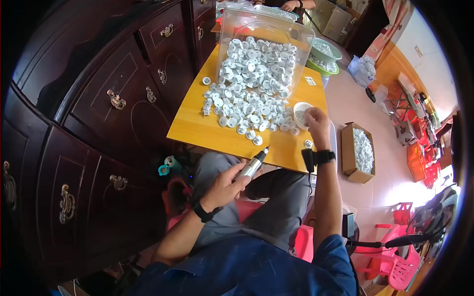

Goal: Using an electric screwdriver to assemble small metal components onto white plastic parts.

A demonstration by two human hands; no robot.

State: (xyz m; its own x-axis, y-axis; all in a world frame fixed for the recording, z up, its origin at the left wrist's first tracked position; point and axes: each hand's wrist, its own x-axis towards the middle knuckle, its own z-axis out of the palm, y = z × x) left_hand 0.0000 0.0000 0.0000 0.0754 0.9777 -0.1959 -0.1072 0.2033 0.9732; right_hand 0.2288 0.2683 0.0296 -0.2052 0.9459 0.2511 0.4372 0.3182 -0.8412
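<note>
My left hand (pixel 229 185) is wrapped round a silver and black electric screwdriver (pixel 253 165), its thin tip pointing up over the table's near edge. My right hand (pixel 317 121) reaches to a small white bowl (pixel 300 109) at the table's right side; its fingertips dip at the rim over small pieces, and what they pinch, if anything, is hidden. Many round white plastic parts (pixel 247 106) are heaped on the yellow table (pixel 190 121). They spill from a clear plastic bin (pixel 303 49) tipped toward me. One white part (pixel 308 144) lies alone below the bowl.
Dark wooden drawers (pixel 94 118) line the left. On the floor to the right stands a cardboard box (pixel 348 153) full of white parts. Green basins (pixel 331 52) sit behind the table, near another person's hand (pixel 289 6). Pink chairs (pixel 407 266) are at lower right.
</note>
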